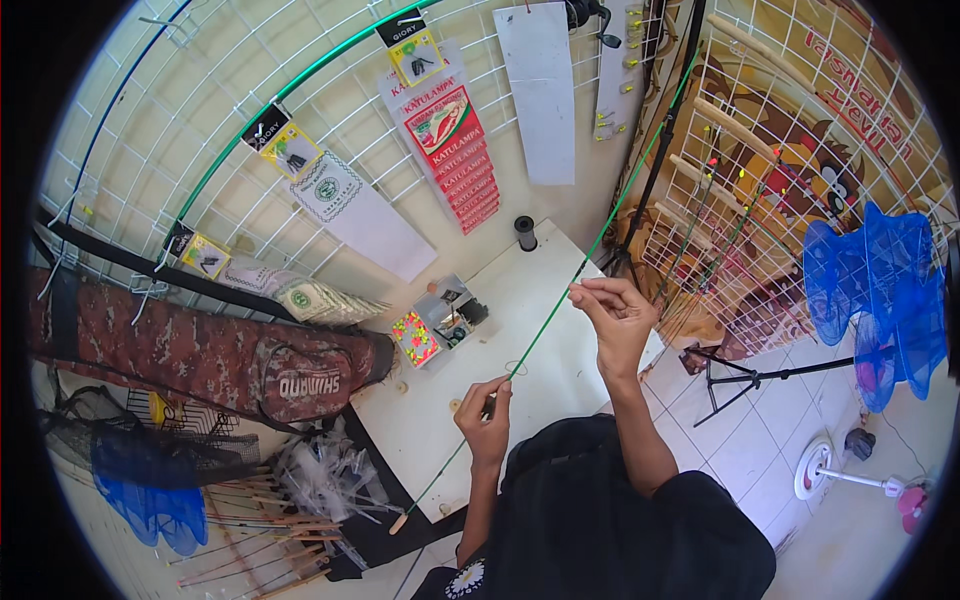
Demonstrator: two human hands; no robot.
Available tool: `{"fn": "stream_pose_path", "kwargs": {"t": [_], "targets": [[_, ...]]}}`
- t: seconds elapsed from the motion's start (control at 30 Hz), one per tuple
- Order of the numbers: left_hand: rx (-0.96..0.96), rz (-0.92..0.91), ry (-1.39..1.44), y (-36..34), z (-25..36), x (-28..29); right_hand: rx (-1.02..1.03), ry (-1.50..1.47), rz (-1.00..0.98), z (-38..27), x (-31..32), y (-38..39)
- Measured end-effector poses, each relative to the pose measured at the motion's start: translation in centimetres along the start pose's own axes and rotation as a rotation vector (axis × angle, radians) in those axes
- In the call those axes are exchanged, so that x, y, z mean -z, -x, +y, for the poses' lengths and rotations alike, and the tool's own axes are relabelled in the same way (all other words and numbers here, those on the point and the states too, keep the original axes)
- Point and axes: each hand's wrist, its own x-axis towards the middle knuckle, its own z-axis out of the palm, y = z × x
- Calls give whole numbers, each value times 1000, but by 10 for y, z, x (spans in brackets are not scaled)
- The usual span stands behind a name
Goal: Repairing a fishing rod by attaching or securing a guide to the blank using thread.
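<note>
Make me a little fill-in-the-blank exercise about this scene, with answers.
The slim rod is coloured ____.
The right hand is farther from the rod's tan end than the ____ hand.
The tabletop is coloured ____.
The mesh net at the picture's right is ____.

Missing words: green; left; white; blue.

Left hand [484, 425] and right hand [618, 325] at slim green rod [546, 327]; white table [415, 425] below

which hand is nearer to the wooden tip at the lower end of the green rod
Left. The left hand pinches the green rod partway up from the wooden tip; the right hand is farther up, beside the rod.
</note>
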Motion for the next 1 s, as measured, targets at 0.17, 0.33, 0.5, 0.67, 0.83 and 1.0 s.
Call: {"fn": "stream_pose_path", "kwargs": {"t": [0.17, 0.33, 0.5, 0.67, 0.83, 1.0], "targets": [[212, -205, 209, -5, -5, 1, -57, 11, -189, 2, 6, 9], [395, -298, 316, -25, 14, 3, -189, 33, -438, 6, 20, 24], [287, -283, 267, -35, 28, 0, -224, 43, -464, 18, 35, 34], [101, -236, -44, -34, 33, -10, -175, 93, -522, 26, 47, 39], [105, -248, 261, -29, 33, -20, -293, -17, -419, 26, 40, 42], [-69, -406, 182, -32, 34, -20, -381, -79, -498, 28, 44, 37]]}}
